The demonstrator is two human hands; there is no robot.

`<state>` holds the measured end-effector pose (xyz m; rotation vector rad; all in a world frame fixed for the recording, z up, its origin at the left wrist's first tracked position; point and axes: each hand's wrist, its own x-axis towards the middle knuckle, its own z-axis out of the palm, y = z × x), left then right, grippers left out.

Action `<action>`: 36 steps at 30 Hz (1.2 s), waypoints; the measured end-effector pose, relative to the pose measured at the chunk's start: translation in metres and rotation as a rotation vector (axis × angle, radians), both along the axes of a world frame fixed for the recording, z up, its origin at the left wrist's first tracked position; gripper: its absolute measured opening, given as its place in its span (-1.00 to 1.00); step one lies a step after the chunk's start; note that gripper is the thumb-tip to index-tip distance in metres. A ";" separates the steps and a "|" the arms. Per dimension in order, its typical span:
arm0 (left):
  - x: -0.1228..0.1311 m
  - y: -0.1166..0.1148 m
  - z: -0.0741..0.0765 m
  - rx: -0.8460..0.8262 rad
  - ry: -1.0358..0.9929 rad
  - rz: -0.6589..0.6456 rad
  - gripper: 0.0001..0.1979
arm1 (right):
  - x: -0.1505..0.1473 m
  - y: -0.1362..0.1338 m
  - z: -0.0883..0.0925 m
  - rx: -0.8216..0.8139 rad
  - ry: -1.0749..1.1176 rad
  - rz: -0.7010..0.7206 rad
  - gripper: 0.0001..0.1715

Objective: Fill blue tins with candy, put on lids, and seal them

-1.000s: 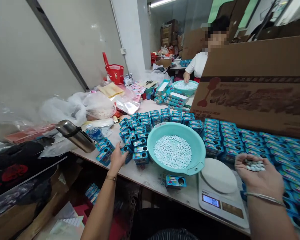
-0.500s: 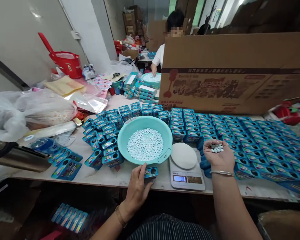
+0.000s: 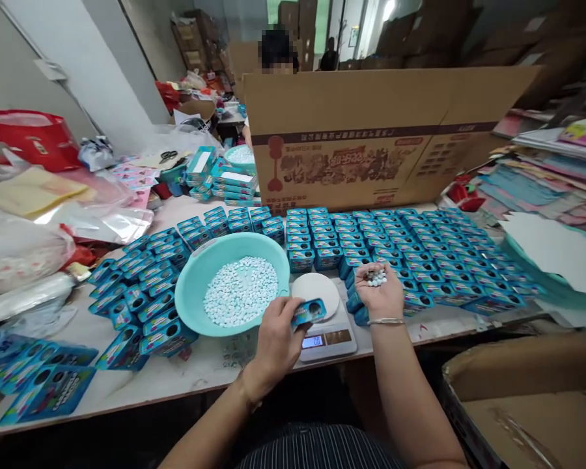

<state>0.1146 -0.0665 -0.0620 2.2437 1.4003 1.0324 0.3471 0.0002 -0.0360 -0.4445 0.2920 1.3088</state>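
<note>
My left hand (image 3: 279, 332) is closed around a small blue box (image 3: 309, 312) with a dark round spot on its top. It holds this box over the front of the white kitchen scale (image 3: 317, 296), whose display seems to read 0.0. My right hand (image 3: 381, 293) is cupped palm up, with a little pile of small white candies (image 3: 377, 278) in it, just right of the scale. A turquoise basin (image 3: 188, 293) stands left of the scale, with many of the same candies on its bottom.
Rows of blue boxes (image 3: 420, 260) cover the right of the table, and more (image 3: 151, 293) stand left of the basin. A large cardboard box (image 3: 346, 104) rises behind, partly hiding a person. Plastic bags lie at left, stacked sheets (image 3: 532, 176) at right. An open carton (image 3: 517, 371) is lower right.
The view has swung to the right. My left hand has lifted the blue box from the basin's front edge and brought it over the scale, closer to my right hand, which stays cupped.
</note>
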 end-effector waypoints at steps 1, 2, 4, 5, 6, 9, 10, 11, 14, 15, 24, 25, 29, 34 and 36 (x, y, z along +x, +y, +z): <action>0.013 0.015 0.001 -0.017 0.046 0.001 -0.68 | 0.001 -0.002 0.001 -0.002 0.002 0.003 -0.61; 0.024 0.030 0.000 -0.038 0.106 0.001 -0.68 | 0.001 -0.004 0.002 -0.001 0.003 0.008 -0.60; 0.042 0.053 -0.004 -0.103 0.237 -0.018 -0.70 | 0.004 -0.008 0.003 0.015 -0.010 0.021 -0.58; 0.048 0.061 -0.006 -0.134 0.285 -0.034 -0.68 | 0.005 -0.010 0.003 0.025 -0.021 0.026 -0.57; 0.050 0.065 -0.007 -0.148 0.303 -0.045 -0.61 | 0.007 -0.012 0.002 0.032 -0.032 0.030 -0.56; 0.036 0.063 0.001 -0.039 0.159 -0.008 -0.23 | 0.013 -0.015 -0.001 0.049 -0.074 0.029 -0.54; 0.026 0.058 0.007 0.034 0.069 0.043 -0.12 | 0.014 -0.015 -0.002 0.057 -0.092 0.027 -0.54; 0.014 0.051 0.015 0.103 -0.022 0.109 -0.05 | 0.015 -0.015 -0.004 0.068 -0.111 0.028 -0.54; -0.022 0.031 0.036 0.188 -0.267 0.345 -0.04 | 0.015 -0.011 -0.007 0.117 -0.165 0.061 -0.56; -0.032 0.025 0.040 0.194 -0.337 0.388 -0.06 | 0.013 -0.009 -0.007 0.128 -0.172 0.083 -0.56; -0.045 -0.005 0.008 0.016 -0.594 0.375 -0.30 | -0.010 0.008 0.001 0.028 -0.134 0.149 -0.54; -0.043 -0.006 0.005 -0.005 -0.591 0.363 -0.31 | -0.011 0.008 0.001 0.005 -0.147 0.141 -0.55; -0.033 -0.007 -0.002 -0.069 -0.545 0.287 -0.35 | -0.015 0.010 0.000 -0.033 -0.212 0.129 -0.58; -0.013 0.002 -0.005 -0.046 -0.411 0.132 -0.42 | -0.020 0.011 -0.001 0.012 -0.231 0.151 -0.58; -0.004 0.008 -0.006 -0.018 -0.348 0.090 -0.42 | -0.022 0.012 0.000 0.023 -0.228 0.165 -0.58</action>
